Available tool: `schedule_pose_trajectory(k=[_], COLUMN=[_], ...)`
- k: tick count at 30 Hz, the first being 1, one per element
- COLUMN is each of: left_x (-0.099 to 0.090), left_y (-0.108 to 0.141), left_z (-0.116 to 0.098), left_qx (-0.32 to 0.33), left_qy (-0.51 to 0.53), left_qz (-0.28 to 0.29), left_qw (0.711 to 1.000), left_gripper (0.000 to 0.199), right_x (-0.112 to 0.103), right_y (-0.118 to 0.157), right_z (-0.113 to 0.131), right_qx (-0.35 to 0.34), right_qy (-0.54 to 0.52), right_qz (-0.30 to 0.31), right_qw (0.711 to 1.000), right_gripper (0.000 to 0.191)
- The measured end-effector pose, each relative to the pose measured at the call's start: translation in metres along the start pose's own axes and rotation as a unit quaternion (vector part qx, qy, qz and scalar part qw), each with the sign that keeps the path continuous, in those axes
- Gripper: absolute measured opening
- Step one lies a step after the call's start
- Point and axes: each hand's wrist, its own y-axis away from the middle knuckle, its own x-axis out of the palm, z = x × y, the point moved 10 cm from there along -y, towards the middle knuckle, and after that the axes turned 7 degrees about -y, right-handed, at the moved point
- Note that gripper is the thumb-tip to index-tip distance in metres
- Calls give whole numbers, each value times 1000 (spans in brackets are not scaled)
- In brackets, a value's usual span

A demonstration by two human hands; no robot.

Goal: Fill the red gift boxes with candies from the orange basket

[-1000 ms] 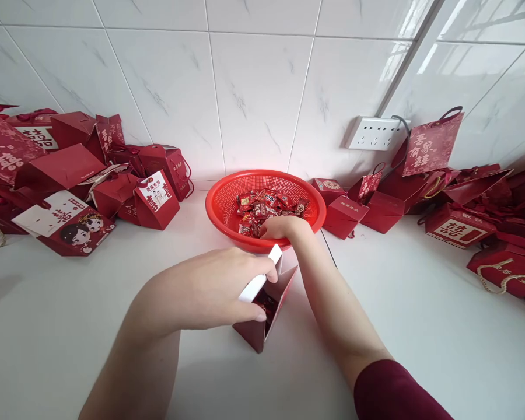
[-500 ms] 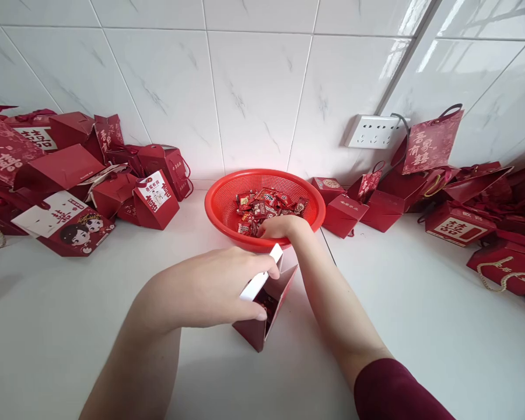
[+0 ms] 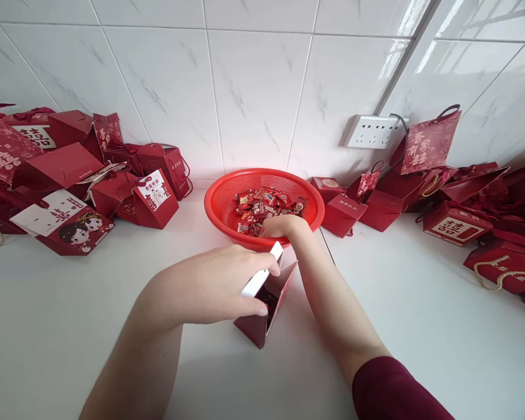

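My left hand (image 3: 219, 284) grips a dark red gift box (image 3: 252, 328) by its raised white flap, thumb at the near side and fingers over the flap. The box stands on the white counter with its top unfolded, and some dark red pieces show inside. Beyond it, a red plastic basket (image 3: 221, 224) holds many small red-wrapped candies (image 3: 269, 202). My right hand (image 3: 282, 226) reaches over the near rim into the basket among the candies. Its fingers are hidden by the hand itself and the rim, so what they hold cannot be seen.
Red gift boxes (image 3: 87, 224) are heaped on the left of the counter (image 3: 210, 379). More red boxes (image 3: 343, 214) stand along the right, some with cord handles. A white power socket strip (image 3: 373, 132) with a dark cable is on the tiled wall (image 3: 262, 99) behind.
Almost nothing differs. The view has shifted very slightly, my right hand has moved a little among the candies, and my left hand keeps its hold on the gift box.
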Motion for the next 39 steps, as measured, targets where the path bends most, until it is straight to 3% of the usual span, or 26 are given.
schedule_pose_trajectory(k=[7,10,13,17,24,31,35,39], left_x=[0,1,-2,-9,-13,-29,-45,-62], left_y=[1,2,3,4,5,-12,-18,-11], left_z=[1,3,6,6,7,19,30,30], left_qx=[-2,-6,-11,4,23,13,-15,-8], left_qy=[-9,2,-13,-44,-40,-53,-16,31], left_qz=[-4,1,-12,-40,-44,-137,-230,-329], left_qw=[1000,1000,1000,998,998,989,973,944], left_gripper=[25,23,24,23,26,34,34,23], right_x=[-1,-12,-15,-23,-40,-75,-86,-88], right_y=[4,14,31,53,74,112,135,149], right_z=[9,18,28,36,26,16,17,30], right_qx=[-59,-125,-197,-261,-281,-312,-333,-381], right_qy=[-27,-42,-79,-90,-183,-209,-288,-354], right_qz=[17,1,22,18,-6,-169,-227,-242], right_qw=[998,991,977,961,942,911,868,819], right_gripper=[38,48,54,40,33,29,23,11])
